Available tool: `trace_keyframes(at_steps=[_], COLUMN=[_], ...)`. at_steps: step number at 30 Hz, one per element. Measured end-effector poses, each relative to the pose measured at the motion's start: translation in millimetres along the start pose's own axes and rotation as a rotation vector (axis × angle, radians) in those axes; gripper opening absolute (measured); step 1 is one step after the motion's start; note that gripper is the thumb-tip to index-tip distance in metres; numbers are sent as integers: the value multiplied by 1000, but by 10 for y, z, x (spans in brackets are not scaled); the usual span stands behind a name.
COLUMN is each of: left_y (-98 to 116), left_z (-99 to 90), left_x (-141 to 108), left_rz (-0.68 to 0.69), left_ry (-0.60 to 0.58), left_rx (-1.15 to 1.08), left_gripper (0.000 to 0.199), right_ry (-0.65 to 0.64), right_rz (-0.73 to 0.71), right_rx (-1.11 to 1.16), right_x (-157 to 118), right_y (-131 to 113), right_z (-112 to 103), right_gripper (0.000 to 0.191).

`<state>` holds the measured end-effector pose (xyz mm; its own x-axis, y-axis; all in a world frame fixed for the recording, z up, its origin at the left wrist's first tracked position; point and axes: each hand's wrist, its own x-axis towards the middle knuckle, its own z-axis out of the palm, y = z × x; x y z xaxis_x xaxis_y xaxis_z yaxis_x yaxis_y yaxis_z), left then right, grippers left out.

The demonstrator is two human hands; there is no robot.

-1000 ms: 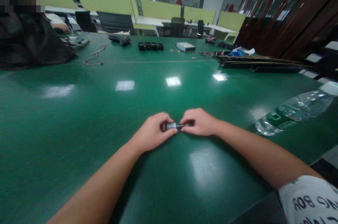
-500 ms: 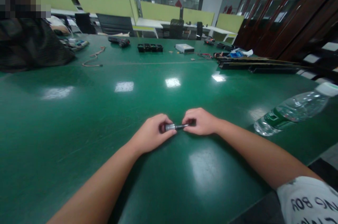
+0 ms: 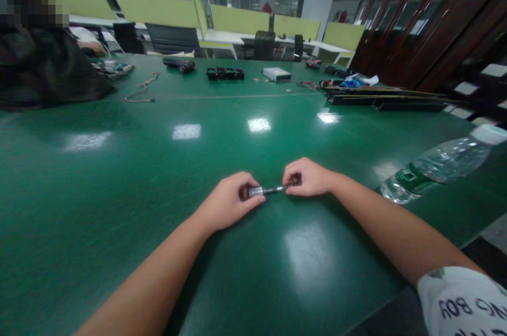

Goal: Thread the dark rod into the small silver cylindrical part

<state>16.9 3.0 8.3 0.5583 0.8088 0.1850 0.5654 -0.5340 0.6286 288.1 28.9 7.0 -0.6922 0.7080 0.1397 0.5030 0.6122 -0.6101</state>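
A small silver cylinder [image 3: 255,192] lies low over the table in my left hand [image 3: 229,201], pinched between thumb and fingers. From its right end a thin rod [image 3: 274,189] runs sideways, dark near the cylinder and shinier further along. My right hand [image 3: 311,177] is closed on the rod's dark far end with thumb and fingertips. The two hands stand a short way apart, with the rod spanning the gap. Fingers hide the cylinder's left end and part of the rod's tip, and I cannot tell what kind of tool or part this is.
On the green table [image 3: 130,188], a clear water bottle [image 3: 435,167] leans at right beside my right forearm. Along the far side are a black fan-like row [image 3: 225,74], a white box [image 3: 277,74], a cable [image 3: 142,86] and dark bars [image 3: 368,97]. Another person's dark sleeve [image 3: 47,72] is at far left.
My right hand has shifted to the right and slightly away, and more of the thin rod shows between the hands. The left hand and the cylinder have stayed nearly still.
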Motion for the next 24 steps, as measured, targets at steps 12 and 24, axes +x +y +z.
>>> trace_keyframes(at_steps=[12, 24], left_y=[-1, 9], left_z=[27, 29], left_x=[-1, 11], left_rz=[-19, 3], left_ry=[-24, -11], left_rx=[28, 49], left_gripper=[25, 22], right_ry=[86, 111], right_rz=[-132, -185], right_rx=[-67, -111], right_x=[111, 123], right_y=[-266, -256], right_z=[273, 310], right_gripper=[20, 17])
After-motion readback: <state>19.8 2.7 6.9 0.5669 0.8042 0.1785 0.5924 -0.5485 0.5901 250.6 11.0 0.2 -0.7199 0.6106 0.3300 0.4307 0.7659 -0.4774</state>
